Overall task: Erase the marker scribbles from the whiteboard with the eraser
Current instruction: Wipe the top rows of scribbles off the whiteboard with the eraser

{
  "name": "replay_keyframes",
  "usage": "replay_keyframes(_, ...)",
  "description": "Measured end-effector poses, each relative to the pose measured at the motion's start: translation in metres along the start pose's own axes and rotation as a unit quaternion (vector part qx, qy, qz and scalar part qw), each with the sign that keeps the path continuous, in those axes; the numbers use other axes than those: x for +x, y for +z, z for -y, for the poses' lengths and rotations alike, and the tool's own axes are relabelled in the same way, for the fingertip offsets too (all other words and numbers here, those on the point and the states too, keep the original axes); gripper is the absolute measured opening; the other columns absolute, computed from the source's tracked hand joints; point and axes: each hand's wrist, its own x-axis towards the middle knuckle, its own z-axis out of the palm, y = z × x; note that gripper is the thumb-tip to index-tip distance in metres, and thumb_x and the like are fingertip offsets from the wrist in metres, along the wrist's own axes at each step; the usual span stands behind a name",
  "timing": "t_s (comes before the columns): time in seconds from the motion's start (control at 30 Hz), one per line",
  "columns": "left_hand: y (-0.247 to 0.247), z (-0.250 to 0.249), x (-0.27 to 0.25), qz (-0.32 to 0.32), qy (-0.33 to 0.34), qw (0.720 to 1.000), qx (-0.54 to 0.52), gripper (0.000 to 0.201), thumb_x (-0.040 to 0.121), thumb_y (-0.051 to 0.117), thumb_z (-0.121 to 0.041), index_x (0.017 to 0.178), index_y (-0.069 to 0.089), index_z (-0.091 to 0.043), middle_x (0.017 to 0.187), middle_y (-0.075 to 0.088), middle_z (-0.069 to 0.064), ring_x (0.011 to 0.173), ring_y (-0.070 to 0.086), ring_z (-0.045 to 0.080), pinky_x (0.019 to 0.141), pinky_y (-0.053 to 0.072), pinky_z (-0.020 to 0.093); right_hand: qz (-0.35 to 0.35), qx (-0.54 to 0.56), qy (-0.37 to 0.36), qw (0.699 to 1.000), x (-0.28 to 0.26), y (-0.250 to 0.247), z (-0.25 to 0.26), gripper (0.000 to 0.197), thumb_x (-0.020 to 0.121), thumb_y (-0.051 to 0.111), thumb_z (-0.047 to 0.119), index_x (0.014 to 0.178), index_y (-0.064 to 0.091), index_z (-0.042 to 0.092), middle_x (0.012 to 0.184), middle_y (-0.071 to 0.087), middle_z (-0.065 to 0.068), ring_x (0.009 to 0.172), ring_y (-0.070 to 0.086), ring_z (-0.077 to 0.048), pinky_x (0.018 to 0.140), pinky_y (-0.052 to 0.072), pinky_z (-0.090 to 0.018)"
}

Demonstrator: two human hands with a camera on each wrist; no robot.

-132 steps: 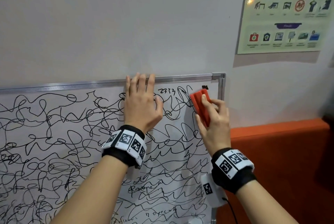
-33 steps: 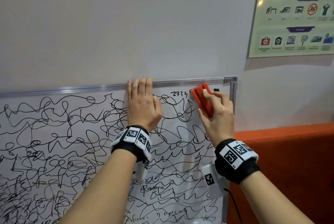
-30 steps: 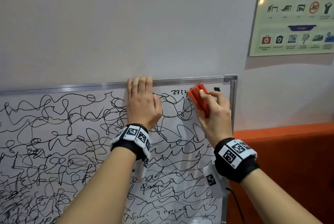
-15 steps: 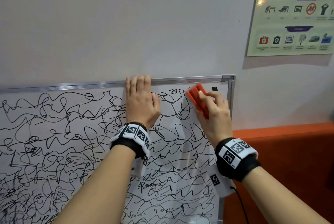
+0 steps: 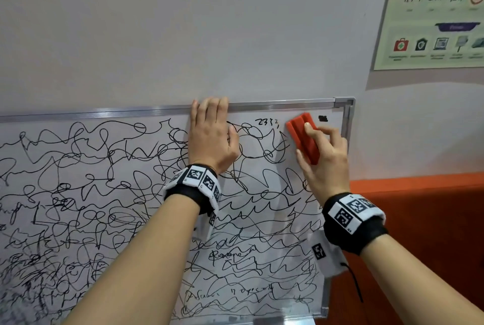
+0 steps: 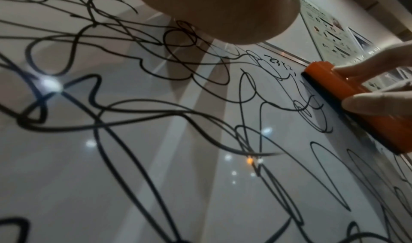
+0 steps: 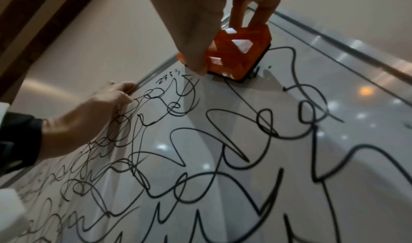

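A whiteboard [image 5: 275,104] with a silver frame leans against the wall, covered in black marker scribbles [image 5: 104,167]. My right hand [image 5: 311,141] grips a red eraser [image 5: 302,138] between thumb and fingers and presses its dark pad flat on the board near the top right corner. The board around the eraser is mostly wiped, save a small black mark [image 5: 323,118]. Small digits [image 5: 265,122] lie just left of the eraser [image 7: 236,53]. My left hand [image 5: 210,136] lies flat on the board, fingers straight and reaching the top frame. The eraser [image 6: 347,97] shows at the right in the left wrist view.
A pale wall rises above the board. A green poster [image 5: 432,23] with pictograms hangs at the upper right. An orange panel [image 5: 419,219] stands to the right of the board's edge. Both wrists wear black bands with marker tags.
The right hand has slid the eraser a little left along the top edge toward the digits, whose last figure is partly wiped. The left hand has stayed in place.
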Motion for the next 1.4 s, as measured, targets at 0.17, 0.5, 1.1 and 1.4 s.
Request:
replay_keyframes(0.17,0.001,-0.006,0.0,0.002,-0.027,1.0,-0.007,0.058,0.081,0.048,-0.027,0.133,0.05,-0.002,0.13,0.052,0.016,0.127,0.039,0.032,0.123,0.01,0.046,0.022,-0.019,-0.023,0.999,-0.022,0.001,-0.008,0.054,0.076,0.079,0.007,0.126,0.061,0.016,0.122,0.054,-0.01,0.101,0.051,-0.037,0.08,0.05,-0.056)
replay_keyframes(0.5,-0.002,-0.006,-0.001,0.002,-0.024,1.0,-0.015,0.061,0.078,0.051,-0.027,0.134,0.051,-0.001,0.129,0.053,0.017,0.126,0.039,0.034,0.122,0.011,0.047,0.021,-0.081,-0.064,0.994,-0.024,-0.001,-0.011,0.058,0.07,0.083,0.008,0.122,0.06,0.018,0.12,0.058,-0.007,0.089,0.052,-0.038,0.07,0.05,-0.049)
replay_keyframes(1.1,0.0,-0.008,-0.001,-0.002,-0.032,0.999,-0.003,0.059,0.081,0.042,-0.026,0.135,0.051,-0.002,0.131,0.054,0.017,0.129,0.04,0.032,0.123,0.014,0.048,0.007,-0.056,-0.039,0.998,-0.029,0.009,-0.001,0.057,0.076,0.081,0.01,0.127,0.057,0.02,0.124,0.054,-0.006,0.096,0.053,-0.036,0.074,0.05,-0.049)
replay_keyframes(1.4,0.002,-0.007,-0.001,-0.017,-0.029,0.999,-0.002,0.058,0.081,0.046,-0.024,0.134,0.051,-0.002,0.13,0.054,0.017,0.129,0.037,0.031,0.122,0.013,0.048,-0.003,-0.069,-0.039,0.997,-0.016,0.004,-0.001,0.054,0.077,0.078,0.008,0.126,0.059,0.018,0.122,0.056,-0.007,0.095,0.051,-0.035,0.072,0.05,-0.049)
